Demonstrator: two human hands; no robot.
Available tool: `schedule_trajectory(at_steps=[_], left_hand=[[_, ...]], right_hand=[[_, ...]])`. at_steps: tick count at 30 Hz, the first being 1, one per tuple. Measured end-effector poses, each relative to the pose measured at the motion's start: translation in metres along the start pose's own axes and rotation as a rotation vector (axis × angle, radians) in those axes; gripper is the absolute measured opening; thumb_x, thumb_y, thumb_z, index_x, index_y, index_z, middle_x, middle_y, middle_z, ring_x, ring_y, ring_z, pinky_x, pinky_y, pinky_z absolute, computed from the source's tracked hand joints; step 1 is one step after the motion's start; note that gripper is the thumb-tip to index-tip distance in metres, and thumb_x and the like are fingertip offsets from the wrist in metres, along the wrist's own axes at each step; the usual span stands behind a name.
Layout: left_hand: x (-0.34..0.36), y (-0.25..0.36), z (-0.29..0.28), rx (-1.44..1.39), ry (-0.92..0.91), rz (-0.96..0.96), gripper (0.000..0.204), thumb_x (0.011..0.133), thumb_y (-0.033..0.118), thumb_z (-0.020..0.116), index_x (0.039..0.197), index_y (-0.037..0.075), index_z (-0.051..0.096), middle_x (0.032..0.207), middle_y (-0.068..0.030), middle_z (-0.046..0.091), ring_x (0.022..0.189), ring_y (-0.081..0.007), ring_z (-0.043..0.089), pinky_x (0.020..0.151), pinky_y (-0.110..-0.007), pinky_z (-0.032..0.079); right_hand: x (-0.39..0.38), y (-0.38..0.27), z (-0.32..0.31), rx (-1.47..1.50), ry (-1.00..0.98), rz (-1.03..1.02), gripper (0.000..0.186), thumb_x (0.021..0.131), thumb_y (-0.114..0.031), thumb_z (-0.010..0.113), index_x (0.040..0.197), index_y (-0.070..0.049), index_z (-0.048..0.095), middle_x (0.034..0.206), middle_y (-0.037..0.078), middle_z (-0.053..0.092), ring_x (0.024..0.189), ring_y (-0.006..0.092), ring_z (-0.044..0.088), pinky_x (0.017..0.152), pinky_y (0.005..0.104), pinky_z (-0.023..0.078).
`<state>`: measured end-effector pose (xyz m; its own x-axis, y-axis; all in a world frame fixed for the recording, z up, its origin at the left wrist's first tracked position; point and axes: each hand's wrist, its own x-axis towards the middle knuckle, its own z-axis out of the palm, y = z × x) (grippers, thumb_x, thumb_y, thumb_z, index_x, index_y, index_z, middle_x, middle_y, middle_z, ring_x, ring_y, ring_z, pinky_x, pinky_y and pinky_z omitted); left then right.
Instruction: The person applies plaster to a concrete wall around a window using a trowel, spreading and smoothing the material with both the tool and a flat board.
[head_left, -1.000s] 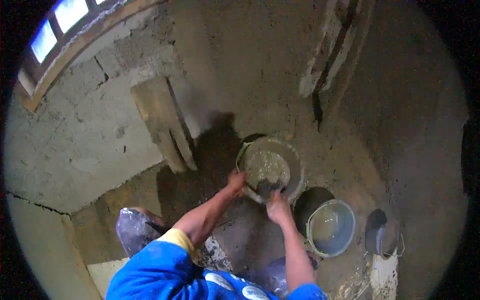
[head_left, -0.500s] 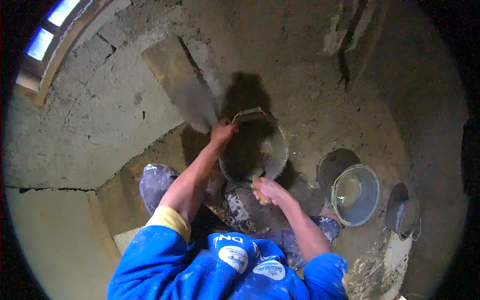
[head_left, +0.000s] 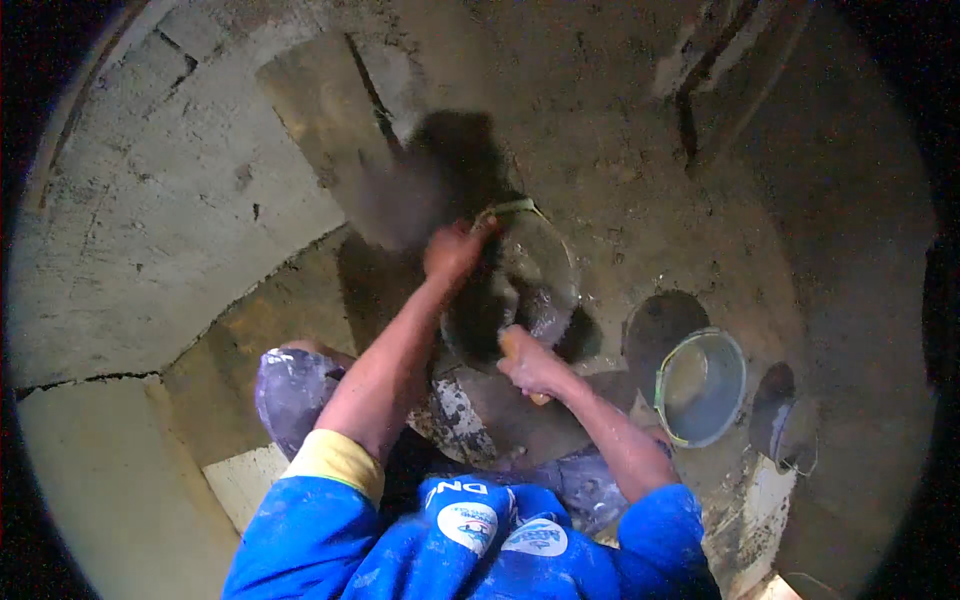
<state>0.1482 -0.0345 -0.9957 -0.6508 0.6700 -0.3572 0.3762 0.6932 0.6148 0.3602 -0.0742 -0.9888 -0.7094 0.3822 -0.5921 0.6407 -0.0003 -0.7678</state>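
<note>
My left hand is closed on the far-left rim and handle of a large bucket, just above the middle of the view. My right hand grips a tool by its wooden handle at the bucket's near side; the working end reaches inside, where wet grey material shows in shadow. The bucket looks tilted, though blur and shadow hide much of it.
A smaller bucket with cloudy liquid stands at the right, with another container beyond it. A board lies at upper left beside cracked, rough grey plaster. My knee shows at lower left.
The large bucket has moved farther from me and tipped from its earlier position. Both hands have shifted upward in the view with it; the head view has moved, and the window has left it.
</note>
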Motion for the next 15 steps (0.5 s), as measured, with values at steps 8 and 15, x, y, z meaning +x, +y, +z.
schedule_trajectory(at_steps=[8, 15], left_hand=[[-0.012, -0.001, -0.004, -0.035, 0.017, -0.046, 0.060, 0.070, 0.062, 0.061, 0.087, 0.004, 0.063, 0.085, -0.0183, 0.064, 0.085, -0.0327, 0.062, 0.073, -0.042, 0.046], [-0.010, -0.011, 0.013, -0.120, -0.017, -0.024, 0.062, 0.071, 0.061, 0.061, 0.094, 0.003, 0.063, 0.084, -0.0179, 0.064, 0.079, -0.0316, 0.062, 0.070, -0.040, 0.046]], right_hand=[[-0.011, 0.063, -0.009, 0.027, 0.228, 0.272, 0.039, 0.081, -0.019, 0.059, 0.112, -0.007, 0.039, 0.082, 0.019, 0.056, 0.073, 0.0322, 0.059, 0.060, 0.0430, 0.050], [0.009, 0.039, 0.033, 0.840, -0.136, 0.314, 0.030, 0.081, -0.016, 0.060, 0.104, -0.011, 0.041, 0.069, -0.002, 0.047, 0.049, 0.0079, 0.044, 0.040, 0.0251, 0.043]])
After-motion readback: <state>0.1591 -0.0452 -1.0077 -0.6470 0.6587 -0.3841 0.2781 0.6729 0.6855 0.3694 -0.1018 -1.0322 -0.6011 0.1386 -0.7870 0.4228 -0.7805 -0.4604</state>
